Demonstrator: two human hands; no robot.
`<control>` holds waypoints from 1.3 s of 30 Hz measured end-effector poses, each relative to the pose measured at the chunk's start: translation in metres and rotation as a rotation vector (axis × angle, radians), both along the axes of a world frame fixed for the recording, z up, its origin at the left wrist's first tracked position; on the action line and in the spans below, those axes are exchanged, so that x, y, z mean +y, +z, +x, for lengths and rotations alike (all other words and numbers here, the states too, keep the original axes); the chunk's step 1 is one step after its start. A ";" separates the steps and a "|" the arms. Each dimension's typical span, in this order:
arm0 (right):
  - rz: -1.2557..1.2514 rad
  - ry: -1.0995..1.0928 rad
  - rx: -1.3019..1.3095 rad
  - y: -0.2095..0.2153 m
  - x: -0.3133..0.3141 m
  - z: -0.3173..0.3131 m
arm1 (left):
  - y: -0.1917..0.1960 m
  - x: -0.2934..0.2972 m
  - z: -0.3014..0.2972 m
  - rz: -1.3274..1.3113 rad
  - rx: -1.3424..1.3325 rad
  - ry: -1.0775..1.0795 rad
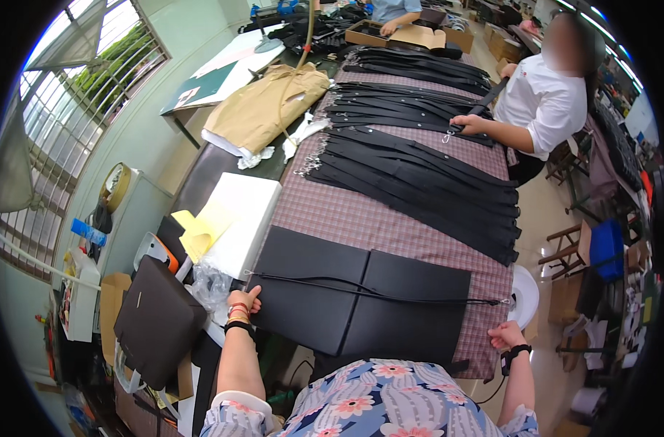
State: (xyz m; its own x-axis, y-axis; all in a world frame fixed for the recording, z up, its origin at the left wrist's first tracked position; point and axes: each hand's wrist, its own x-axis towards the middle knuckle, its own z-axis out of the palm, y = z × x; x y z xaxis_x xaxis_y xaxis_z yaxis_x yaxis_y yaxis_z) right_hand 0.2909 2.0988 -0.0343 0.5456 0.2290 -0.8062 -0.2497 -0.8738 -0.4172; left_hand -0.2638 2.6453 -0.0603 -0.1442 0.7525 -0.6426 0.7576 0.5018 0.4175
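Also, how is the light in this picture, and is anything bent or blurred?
In the head view, daylight enters through the barred window on the left, which looks overexposed; the fisheye lens bends the checked table cloth and rows of black straps toward the dark rim; the co-worker's face is blurred; the left hand and right hand on the thin black strap are fairly sharp.

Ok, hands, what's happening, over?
Left hand pinching strap end. Right hand at other end. Strap stretched flat over black panels. Nothing in the way.
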 end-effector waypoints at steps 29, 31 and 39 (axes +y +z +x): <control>0.062 -0.065 0.035 -0.016 -0.012 0.004 | 0.005 -0.007 0.010 0.051 0.115 -0.067; 0.061 -0.071 0.035 -0.014 -0.009 0.003 | 0.003 -0.006 0.007 0.048 0.112 -0.063; 0.059 -0.049 0.035 -0.019 -0.011 0.002 | 0.013 -0.011 0.009 0.084 0.084 -0.057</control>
